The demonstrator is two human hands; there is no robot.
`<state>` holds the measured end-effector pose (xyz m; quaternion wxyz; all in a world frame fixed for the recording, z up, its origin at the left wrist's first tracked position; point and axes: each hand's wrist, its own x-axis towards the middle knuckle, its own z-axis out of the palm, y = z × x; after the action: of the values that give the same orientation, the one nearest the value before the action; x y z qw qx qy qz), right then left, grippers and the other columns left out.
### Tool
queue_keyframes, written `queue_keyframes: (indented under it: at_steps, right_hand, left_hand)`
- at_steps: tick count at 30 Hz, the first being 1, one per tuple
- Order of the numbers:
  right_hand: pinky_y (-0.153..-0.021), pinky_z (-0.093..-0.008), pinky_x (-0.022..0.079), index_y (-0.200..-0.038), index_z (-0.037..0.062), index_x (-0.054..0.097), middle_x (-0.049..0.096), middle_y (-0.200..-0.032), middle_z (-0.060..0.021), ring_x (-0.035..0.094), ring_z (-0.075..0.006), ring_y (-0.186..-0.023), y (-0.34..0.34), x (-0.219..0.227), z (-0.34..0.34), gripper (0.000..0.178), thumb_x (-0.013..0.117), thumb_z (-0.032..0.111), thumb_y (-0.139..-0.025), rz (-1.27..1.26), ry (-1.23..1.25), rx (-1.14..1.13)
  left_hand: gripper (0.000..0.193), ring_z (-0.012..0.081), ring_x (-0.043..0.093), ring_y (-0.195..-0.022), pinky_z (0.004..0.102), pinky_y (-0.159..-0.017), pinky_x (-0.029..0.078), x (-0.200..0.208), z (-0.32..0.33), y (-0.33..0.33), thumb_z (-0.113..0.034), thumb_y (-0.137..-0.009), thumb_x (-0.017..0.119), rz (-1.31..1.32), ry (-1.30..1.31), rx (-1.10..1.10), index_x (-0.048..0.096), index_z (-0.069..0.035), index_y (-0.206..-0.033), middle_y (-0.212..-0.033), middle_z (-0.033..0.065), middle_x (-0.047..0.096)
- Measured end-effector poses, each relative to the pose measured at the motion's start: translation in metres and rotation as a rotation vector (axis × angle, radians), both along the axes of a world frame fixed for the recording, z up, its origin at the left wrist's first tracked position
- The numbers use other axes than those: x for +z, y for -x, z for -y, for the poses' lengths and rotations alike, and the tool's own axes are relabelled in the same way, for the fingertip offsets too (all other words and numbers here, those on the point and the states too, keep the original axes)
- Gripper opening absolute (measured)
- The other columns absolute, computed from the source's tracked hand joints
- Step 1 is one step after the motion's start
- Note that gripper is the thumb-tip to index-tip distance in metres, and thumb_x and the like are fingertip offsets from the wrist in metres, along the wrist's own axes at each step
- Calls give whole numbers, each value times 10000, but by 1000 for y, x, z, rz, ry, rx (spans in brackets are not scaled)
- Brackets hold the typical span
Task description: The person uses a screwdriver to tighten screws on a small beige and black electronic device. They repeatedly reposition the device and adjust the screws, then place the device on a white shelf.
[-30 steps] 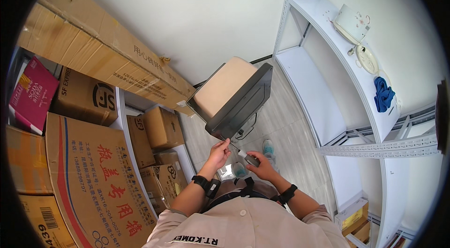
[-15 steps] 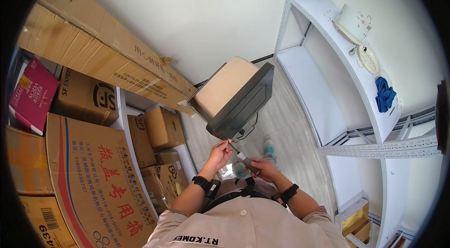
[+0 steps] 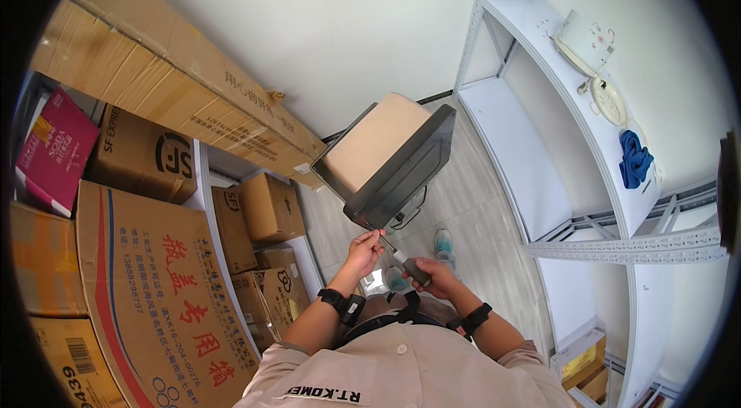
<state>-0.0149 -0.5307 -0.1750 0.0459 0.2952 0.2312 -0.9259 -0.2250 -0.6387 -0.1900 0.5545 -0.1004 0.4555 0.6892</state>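
Note:
My right hand [image 3: 437, 277] is wrapped round the grey handle of a screwdriver [image 3: 417, 272], which has a light collar and a thin dark shaft. The shaft points up and left to my left hand [image 3: 364, 252], whose thumb and fingers are pinched together at its tip. Whether a small part is also held there is hidden. Just beyond my left fingertips is the lower corner of a tilted dark grey case-like frame [image 3: 407, 169] with a loop handle on its near side. A beige block [image 3: 382, 138] with rounded corners sits in the frame.
Cardboard boxes [image 3: 154, 277] crowd the shelving on the left, with a long carton [image 3: 177, 91] above. White shelves [image 3: 521, 153] curve along the right, bearing a white appliance part [image 3: 584, 45], a round cream part [image 3: 608, 101] and a blue cloth [image 3: 634, 159]. My shoes are on the grey floor [image 3: 486, 246].
The view has shifted very slightly. Both hands keep their hold, and the screwdriver stays pointed at the same corner of the frame.

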Motion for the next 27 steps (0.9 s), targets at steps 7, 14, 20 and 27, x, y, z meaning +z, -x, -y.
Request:
queue_keyframes:
  at_steps: [7, 14, 20, 27]
  right_hand:
    - [-545, -254, 409, -1285, 25, 505, 662, -983, -104, 518, -118, -627, 1, -7, 4, 367, 526, 189, -958, 35, -217, 9]
    - [-548, -244, 407, -1302, 21, 498, 661, -978, -95, 505, -110, -621, -2, -5, 4, 367, 508, 172, -968, 45, -255, 25]
    - [-551, -243, 405, -1300, 16, 501, 659, -972, -88, 501, -108, -619, -6, -10, 4, 367, 509, 172, -968, 40, -262, 29]
    - [-554, -242, 402, -1299, 15, 503, 652, -959, -76, 492, -104, -622, -9, -9, 2, 371, 514, 184, -969, 11, -271, 33]
  left_hand:
    - [228, 91, 437, -634, 264, -633, 422, 0, 0, 3, -119, -947, 562, 68, -53, 41, 602, 22, -1123, -698, -24, 463]
    - [236, 105, 452, -662, 269, -676, 424, -2, 1, 1, -119, -958, 537, 87, -94, 56, 579, 11, -1150, -698, -16, 457]
    - [216, 106, 457, -654, 274, -671, 434, -1, -1, 0, -148, -970, 524, 108, -106, 64, 589, -8, -1122, -696, -8, 463]
    - [212, 111, 469, -649, 277, -665, 441, 1, -3, -1, -157, -971, 525, 108, -93, 77, 589, -13, -1112, -690, -10, 467]
